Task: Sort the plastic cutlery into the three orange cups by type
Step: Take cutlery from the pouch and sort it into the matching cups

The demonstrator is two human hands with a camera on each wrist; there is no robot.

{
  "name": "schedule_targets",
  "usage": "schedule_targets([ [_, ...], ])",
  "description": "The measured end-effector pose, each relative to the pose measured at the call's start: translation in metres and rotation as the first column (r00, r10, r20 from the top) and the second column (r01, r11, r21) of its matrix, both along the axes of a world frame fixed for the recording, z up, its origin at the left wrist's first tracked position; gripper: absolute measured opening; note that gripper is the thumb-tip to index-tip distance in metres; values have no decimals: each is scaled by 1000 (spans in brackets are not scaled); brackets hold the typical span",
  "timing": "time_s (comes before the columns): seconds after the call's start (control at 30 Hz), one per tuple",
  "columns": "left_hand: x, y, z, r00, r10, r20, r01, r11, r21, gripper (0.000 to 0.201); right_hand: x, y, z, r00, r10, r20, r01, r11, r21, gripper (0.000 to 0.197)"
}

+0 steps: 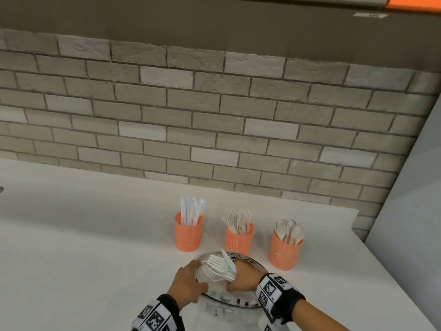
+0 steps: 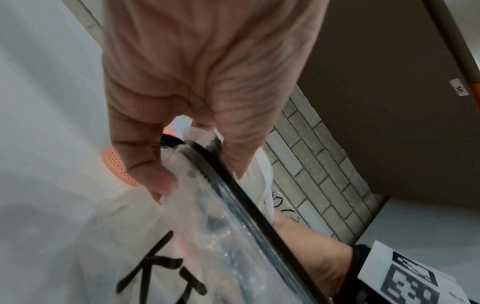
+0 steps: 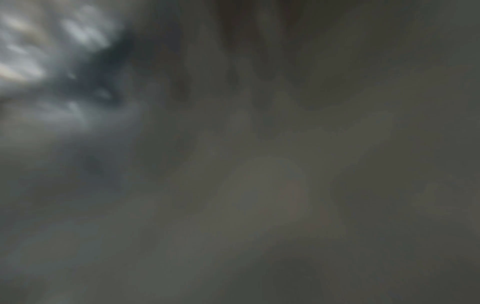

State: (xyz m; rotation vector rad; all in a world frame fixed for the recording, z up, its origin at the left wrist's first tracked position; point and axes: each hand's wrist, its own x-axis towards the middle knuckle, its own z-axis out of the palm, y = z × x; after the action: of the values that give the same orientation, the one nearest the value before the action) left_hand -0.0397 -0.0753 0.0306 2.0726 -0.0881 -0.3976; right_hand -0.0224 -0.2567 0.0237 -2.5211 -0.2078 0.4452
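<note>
Left hand (image 1: 188, 281): fingers and thumb pinch the rim of a clear plastic bag (image 2: 215, 236), holding its black-edged mouth apart on the counter (image 1: 83, 247); the left wrist view shows the pinch plainly.
Loose cutlery: a bunch of white forks (image 1: 218, 268) with one white knife (image 1: 228, 259) among them, sticking up out of the bag between the two hands.
Right hand (image 1: 244, 275): curled round the handles of that bunch inside the bag mouth; its own wrist view is dark and blurred, so the grip is judged from the head view alone.
Left cup (image 1: 189, 231): orange mesh, holds white knives, standing behind the bag.
Middle cup (image 1: 239, 238): orange mesh, holds forks, just behind the bag.
Right cup (image 1: 285, 252): orange mesh, holds spoons, near the right wrist.
Step in hand: likely lifting the bunch clear of the bag.
Handling advice: keep the bag mouth wide so tines do not snag the film; separate the knife from the forks before dropping either; lower handles first, knife to the left cup, forks to the middle one.
</note>
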Motion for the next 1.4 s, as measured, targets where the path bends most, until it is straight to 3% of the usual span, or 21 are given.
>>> schedule_targets([
  [0.07,0,-2,0,1000,9,27,-9,1000,0,55,-1,-1,7,998,-17,53,12,996,87,28],
  [0.13,0,-4,-2,999,26,37,-26,999,25,57,-1,-1,15,995,-59,79,45,985,166,18],
  [0.2,-1,-6,0,999,13,30,-15,997,82,52,0,-1,24,993,-102,63,75,940,334,24],
  [0.3,-6,-6,6,994,-110,24,99,956,276,42,4,-4,40,960,-267,80,170,790,590,20],
  [0.4,-12,-6,24,968,-144,204,47,907,419,32,8,-10,60,894,-447,41,250,571,782,10],
  [0.43,-13,-7,31,946,-127,297,5,925,380,30,10,-12,67,876,-482,19,262,508,821,10],
  [0.5,-11,-13,42,906,-52,420,-8,990,141,20,12,-15,79,843,-538,-19,273,396,877,19],
  [0.53,-8,-18,48,913,-6,408,14,1000,-17,15,13,-16,85,830,-557,-29,268,352,897,23],
  [0.6,-4,-30,57,978,24,209,41,952,-302,16,15,-15,95,810,-586,-30,245,292,925,27],
  [0.63,-3,-36,60,998,13,58,13,902,-431,20,16,-13,99,799,-601,-19,231,278,932,28],
  [0.7,-2,-48,65,974,-44,-222,-108,771,-628,26,16,-10,105,773,-634,10,208,268,941,28],
  [0.77,1,-59,66,921,-110,-373,-210,668,-714,34,15,-5,107,743,-667,49,190,281,941,27],
  [0.9,14,-77,66,858,-191,-478,-322,525,-788,54,10,9,107,659,-741,127,194,330,924,27],
  [1.07,13,-89,75,801,-269,-535,-417,391,-821,41,11,18,105,604,-797,27,234,209,949,18],
  [1.13,16,-90,79,786,-277,-553,-443,371,-816,36,10,21,103,596,-803,-22,247,158,956,10],
  [1.2,22,-88,77,768,-285,-573,-449,398,-800,28,11,19,100,569,-822,-25,254,147,956,12],
  [1.3,25,-87,72,742,-282,-608,-476,416,-775,19,12,15,96,531,-847,24,267,195,944,20],
  [1.4,22,-90,73,756,-271,-596,-471,408,-783,26,14,16,89,538,-838,94,245,262,934,21],
])
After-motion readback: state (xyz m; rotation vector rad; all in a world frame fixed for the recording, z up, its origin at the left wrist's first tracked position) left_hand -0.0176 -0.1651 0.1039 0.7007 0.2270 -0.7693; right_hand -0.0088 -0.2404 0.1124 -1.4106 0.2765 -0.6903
